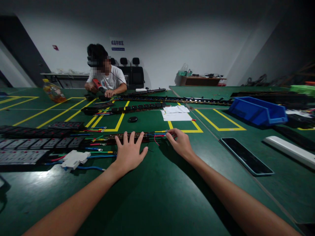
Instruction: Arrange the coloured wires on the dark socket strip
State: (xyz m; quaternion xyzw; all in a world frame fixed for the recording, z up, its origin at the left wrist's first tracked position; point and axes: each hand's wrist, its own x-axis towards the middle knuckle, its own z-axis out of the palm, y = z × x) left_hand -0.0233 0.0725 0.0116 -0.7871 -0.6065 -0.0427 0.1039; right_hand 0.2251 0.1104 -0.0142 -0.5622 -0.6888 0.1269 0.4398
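My left hand lies palm down with its fingers spread over a dark strip of wired parts. From the strip's right end run blue, yellow-green and red wires. The thumb and fingers of my right hand are pinched at the tips of these wires, and a metal ring terminal shows by the fingertips. To the left of my left hand lie grey power socket strips with coloured wires ending in ring lugs. A white circuit breaker is attached to wires in front of them.
Across the green table a person holds a red power tool. White papers, a small black case and a drink bottle lie around. To the right are a phone, a blue bin and a white bar.
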